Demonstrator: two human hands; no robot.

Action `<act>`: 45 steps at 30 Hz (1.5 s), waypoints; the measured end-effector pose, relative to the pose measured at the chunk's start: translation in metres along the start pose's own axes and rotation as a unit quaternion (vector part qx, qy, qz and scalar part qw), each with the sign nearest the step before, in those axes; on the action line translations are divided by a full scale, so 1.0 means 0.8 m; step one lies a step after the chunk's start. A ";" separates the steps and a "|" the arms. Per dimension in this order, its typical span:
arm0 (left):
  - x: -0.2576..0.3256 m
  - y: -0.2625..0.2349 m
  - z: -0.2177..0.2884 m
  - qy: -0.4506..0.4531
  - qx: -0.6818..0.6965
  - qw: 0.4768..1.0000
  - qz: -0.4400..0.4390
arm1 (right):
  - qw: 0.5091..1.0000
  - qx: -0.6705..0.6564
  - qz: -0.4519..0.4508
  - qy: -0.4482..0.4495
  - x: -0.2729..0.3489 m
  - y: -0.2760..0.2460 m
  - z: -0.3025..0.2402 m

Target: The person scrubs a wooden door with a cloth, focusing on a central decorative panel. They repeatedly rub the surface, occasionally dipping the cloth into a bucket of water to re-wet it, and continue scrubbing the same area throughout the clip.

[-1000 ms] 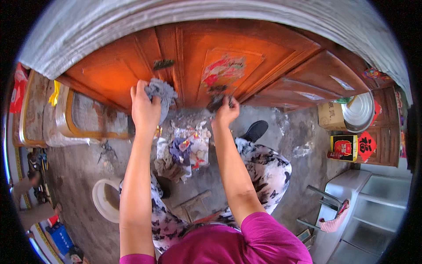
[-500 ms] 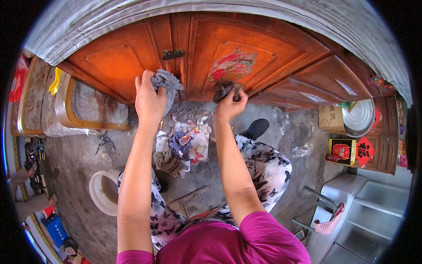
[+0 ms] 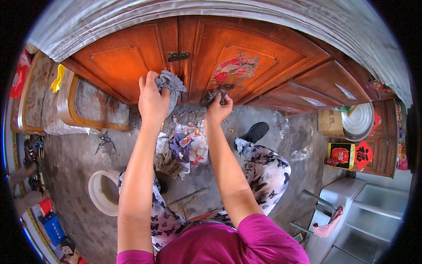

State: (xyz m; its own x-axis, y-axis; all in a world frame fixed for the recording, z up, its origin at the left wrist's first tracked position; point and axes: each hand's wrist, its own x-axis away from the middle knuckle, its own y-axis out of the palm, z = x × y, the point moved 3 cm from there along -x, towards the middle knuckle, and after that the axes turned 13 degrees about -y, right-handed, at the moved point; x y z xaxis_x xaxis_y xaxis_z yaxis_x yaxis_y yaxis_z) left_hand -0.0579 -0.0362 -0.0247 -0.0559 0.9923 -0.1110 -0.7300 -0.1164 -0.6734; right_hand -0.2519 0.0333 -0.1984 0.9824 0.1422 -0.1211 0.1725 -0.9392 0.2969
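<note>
My left hand (image 3: 152,97) is closed round a crumpled grey rag (image 3: 171,86), held against the orange-brown wooden cabinet (image 3: 123,61) below its dark metal latch (image 3: 178,56). My right hand (image 3: 219,108) pinches a dark, frizzy scouring pad (image 3: 214,94) against the lower part of the right-hand door (image 3: 281,44). Just above that pad, a torn, colourful sticker (image 3: 235,68) with red and white patches clings to the door panel. The undersides of both the rag and the pad are hidden.
Between my legs lies a heap of paper scraps and cloths (image 3: 180,147) on the concrete floor. A white bucket of murky water (image 3: 103,191) stands at left, below a padded chair (image 3: 94,103). Right of me are a cardboard box (image 3: 330,123), a metal pot (image 3: 358,121) and a white shelf unit (image 3: 373,211).
My right hand has slid left and slightly down along the door with the scouring pad. The left hand and rag have shifted a little to the right.
</note>
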 end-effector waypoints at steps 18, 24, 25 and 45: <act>0.002 -0.001 -0.008 -0.021 0.003 1.000 -0.002 | 0.986 0.032 -0.096 0.132 -0.014 0.015 -0.043; 0.005 -0.005 -0.001 -0.028 0.003 1.000 0.006 | 0.992 0.026 -0.114 -0.037 -0.001 0.012 -0.034; 0.003 -0.003 0.009 -0.031 0.012 0.999 -0.008 | 0.994 0.011 -0.104 -0.030 -0.009 0.003 -0.003; 0.006 -0.006 0.023 -0.023 0.023 0.999 -0.022 | 0.963 -0.010 0.020 0.269 -0.015 -0.013 0.046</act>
State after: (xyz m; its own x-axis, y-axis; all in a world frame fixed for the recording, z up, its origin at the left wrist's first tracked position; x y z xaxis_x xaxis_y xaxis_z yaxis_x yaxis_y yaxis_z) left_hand -0.0672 -0.0304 -0.0087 -0.0527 0.9975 -0.0481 -0.7632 -0.0713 -0.6422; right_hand -0.2680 0.0298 -0.2349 0.8825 0.2525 0.3968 0.1303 -0.9419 0.3095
